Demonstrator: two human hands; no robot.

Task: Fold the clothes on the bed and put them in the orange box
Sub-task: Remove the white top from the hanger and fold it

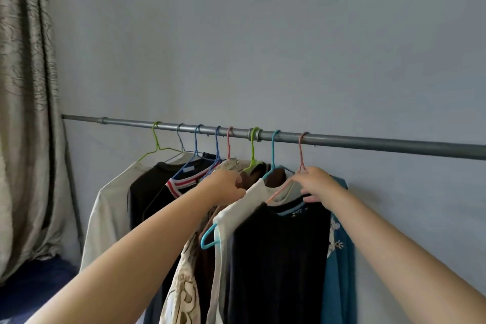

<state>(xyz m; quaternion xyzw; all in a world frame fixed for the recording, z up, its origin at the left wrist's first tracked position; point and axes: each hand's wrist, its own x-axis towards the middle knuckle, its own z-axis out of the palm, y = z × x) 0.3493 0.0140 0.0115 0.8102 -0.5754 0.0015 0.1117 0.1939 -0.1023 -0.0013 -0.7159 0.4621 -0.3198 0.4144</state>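
Observation:
Several garments hang on coloured wire hangers from a grey metal rail (342,141) along the wall. My left hand (228,185) reaches in among the hanging clothes and grips brown fabric beside a white garment (236,214). My right hand (317,183) grips the collar and shoulder of a dark navy shirt (278,258) on a pink hanger (301,158). A teal garment (339,284) hangs just right of it. The orange box is not in view.
A patterned grey curtain (26,139) hangs at the left. A dark blue bed surface (31,287) shows at the lower left. A cream shirt (105,218) and a black shirt (147,197) hang at the rail's left end. Bare wall lies to the right.

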